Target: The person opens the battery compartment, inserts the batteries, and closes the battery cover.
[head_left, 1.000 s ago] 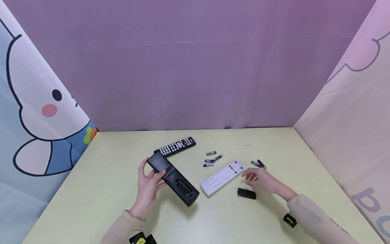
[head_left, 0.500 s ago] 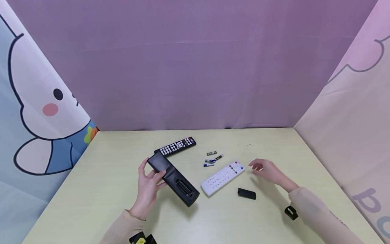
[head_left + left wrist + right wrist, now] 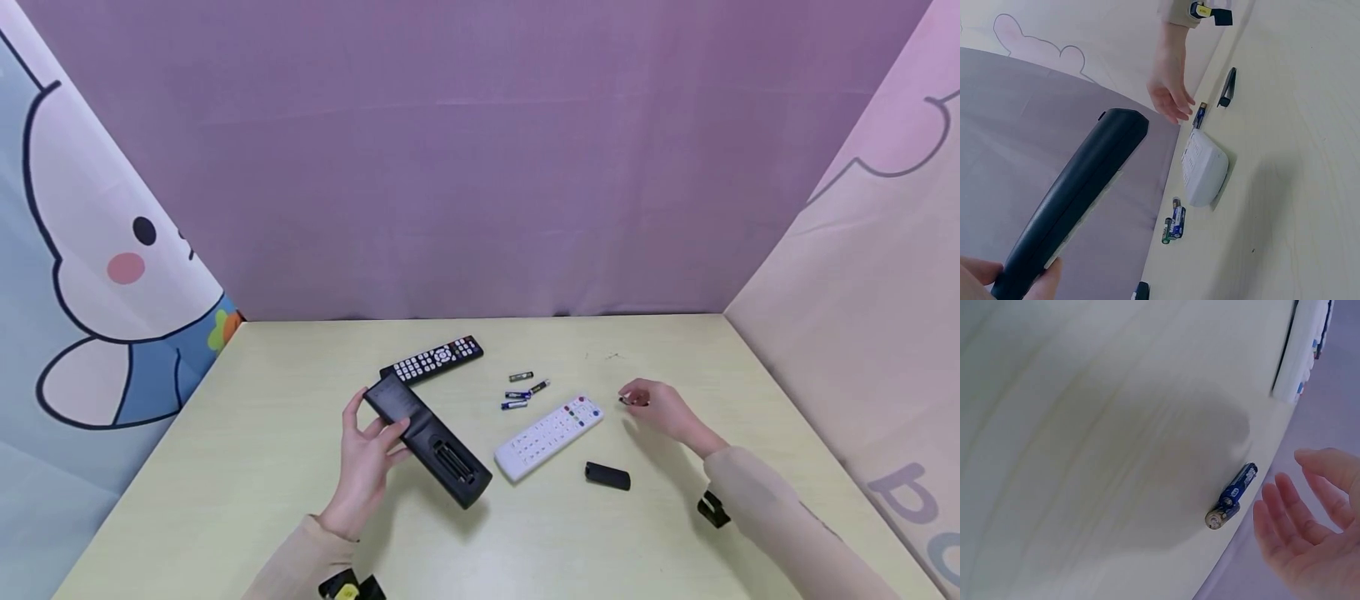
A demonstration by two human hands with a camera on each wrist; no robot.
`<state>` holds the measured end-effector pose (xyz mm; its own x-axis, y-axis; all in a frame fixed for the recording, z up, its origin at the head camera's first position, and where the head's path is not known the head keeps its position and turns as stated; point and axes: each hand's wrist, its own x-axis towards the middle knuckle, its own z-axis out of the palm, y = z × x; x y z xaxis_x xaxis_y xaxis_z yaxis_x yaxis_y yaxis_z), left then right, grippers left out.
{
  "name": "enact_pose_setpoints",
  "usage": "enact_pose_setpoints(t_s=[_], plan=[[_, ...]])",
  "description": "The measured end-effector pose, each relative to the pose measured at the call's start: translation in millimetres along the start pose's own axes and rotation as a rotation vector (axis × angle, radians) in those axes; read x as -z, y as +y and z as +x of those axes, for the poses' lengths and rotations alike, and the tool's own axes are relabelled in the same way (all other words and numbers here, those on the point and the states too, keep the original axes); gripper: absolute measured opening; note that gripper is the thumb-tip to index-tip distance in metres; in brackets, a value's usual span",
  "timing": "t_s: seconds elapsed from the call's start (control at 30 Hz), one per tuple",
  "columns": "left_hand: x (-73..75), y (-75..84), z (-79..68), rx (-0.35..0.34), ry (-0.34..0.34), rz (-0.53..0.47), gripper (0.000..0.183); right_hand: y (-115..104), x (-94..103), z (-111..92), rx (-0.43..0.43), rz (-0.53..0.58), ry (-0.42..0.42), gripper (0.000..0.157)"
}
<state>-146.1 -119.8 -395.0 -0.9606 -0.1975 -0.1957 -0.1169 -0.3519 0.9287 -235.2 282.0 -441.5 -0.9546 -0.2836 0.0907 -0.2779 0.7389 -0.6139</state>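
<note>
My left hand grips the upper end of a black remote control and holds it above the table. Its back faces up in the head view, showing an uncovered battery compartment. Over two small batteries hovers my right hand, at the table's right side. The right wrist view shows its fingers loosely bent with nothing between them. A blue battery and a gold-ended battery lie together on the table just beside those fingers. A loose black battery cover lies nearer the front.
A white remote lies between the hands. Behind it are several small batteries. Another black remote, buttons up, lies behind the held one. A purple curtain stands at the table's far edge, with printed side panels.
My right hand has moved away from the white remote, back and slightly right over the two batteries. The left hand and its remote have stayed almost still.
</note>
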Motion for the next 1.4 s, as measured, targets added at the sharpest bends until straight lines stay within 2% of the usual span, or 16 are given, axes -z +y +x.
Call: enact_pose_setpoints(t_s=[0.4, 0.7, 0.87, 1.17, 1.4], plan=[[1.1, -0.1, -1.1, 0.006, -0.004, 0.012, 0.076, 4, -4.1, 6, -0.036, -0.059, -0.007, 0.020], [0.7, 0.7, -1.7, 0.007, 0.001, 0.014, 0.075, 11, -5.3, 10, -0.067, -0.059, -0.039, 0.020], [0.4, 0.7, -1.5, 0.008, 0.002, 0.010, 0.076, 15, -7.7, 12, -0.056, -0.032, -0.077, 0.023], [0.8, 0.0, -1.0, 0.015, 0.001, 0.021, 0.076, 16, -12.2, 14, -0.048, -0.064, -0.123, 0.024], [1.2, -0.6, -0.8, 0.013, 0.004, 0.022, 0.076, 11, -12.7, 14, -0.060, -0.054, -0.115, 0.022]])
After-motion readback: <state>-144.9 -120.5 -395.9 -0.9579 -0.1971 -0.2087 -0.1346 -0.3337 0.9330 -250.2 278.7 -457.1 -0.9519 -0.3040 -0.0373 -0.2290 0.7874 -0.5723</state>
